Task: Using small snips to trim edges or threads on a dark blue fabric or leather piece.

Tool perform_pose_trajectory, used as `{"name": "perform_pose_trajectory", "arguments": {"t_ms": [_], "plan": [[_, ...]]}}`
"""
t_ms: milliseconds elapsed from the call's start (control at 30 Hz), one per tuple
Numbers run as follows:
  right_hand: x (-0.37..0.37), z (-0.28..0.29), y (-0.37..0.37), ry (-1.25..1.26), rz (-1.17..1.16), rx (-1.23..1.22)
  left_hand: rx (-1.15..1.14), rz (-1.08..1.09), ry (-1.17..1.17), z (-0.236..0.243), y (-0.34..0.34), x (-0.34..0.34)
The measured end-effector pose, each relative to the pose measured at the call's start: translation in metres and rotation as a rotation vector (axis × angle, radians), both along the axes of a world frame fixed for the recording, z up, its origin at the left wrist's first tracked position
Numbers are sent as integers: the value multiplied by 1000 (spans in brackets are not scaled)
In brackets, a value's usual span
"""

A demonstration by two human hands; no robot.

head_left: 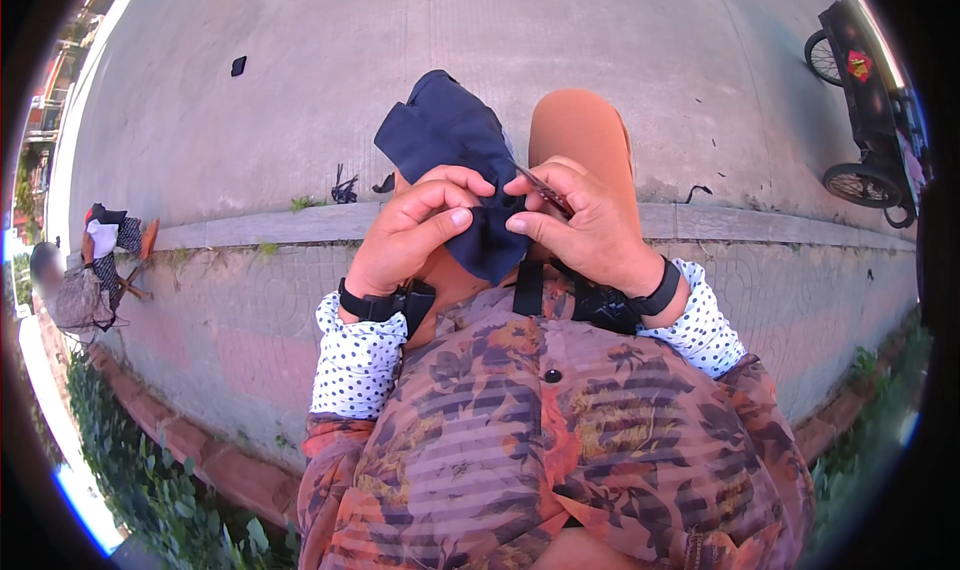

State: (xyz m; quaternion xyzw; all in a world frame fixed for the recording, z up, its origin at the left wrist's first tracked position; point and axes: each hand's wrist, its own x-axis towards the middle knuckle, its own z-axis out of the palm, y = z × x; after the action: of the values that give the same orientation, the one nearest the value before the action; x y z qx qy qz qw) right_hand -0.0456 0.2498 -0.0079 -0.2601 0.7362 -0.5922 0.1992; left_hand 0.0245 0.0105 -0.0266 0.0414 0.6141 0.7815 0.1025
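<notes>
A dark navy piece of cloth [445,120] lies draped over my left knee, its near end gathered between my hands. My left hand [412,228] pinches an edge of it between thumb and forefinger, the other fingers curled. Opposite, my right hand [592,220] is closed round a thin, dark, pointed metal tool [548,192], whose tip points away and to the left over the cloth. The right thumb and forefinger also come up to the fabric. The tool's exact kind is hard to make out, as the fingers cover part of it.
Black scraps [345,184] lie by the kerb [290,228], and a small dark object [238,66] lies on the pavement. Another person [90,280] sits at the left. A three-wheeled cart [865,120] stands at the right. Green bushes [150,480] grow behind the low brick edge.
</notes>
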Motion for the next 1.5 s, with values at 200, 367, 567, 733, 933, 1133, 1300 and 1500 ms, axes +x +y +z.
{"name": "perform_pose_trajectory", "arguments": {"t_ms": [200,367,567,733,933,1133,1300,1500], "plan": [[-2,-4,-2,86,-20,122,-49,11,28,1,-1,1],[-3,-8,4,-148,-201,-75,-50,23,20,1,0,0],[-30,-7,43,-263,-406,-170,-49,35,17,0,-1,1],[-72,-17,113,-362,-612,-307,-26,40,13,-1,-2,3],[-79,-35,113,155,-805,268,-25,36,-1,-2,-2,-1],[-59,-26,81,5,-534,158,-33,52,-9,2,1,0],[-31,-22,68,267,-259,283,-77,74,10,0,-2,2],[-24,-45,70,477,-281,440,-77,49,42,-2,0,0]]}}
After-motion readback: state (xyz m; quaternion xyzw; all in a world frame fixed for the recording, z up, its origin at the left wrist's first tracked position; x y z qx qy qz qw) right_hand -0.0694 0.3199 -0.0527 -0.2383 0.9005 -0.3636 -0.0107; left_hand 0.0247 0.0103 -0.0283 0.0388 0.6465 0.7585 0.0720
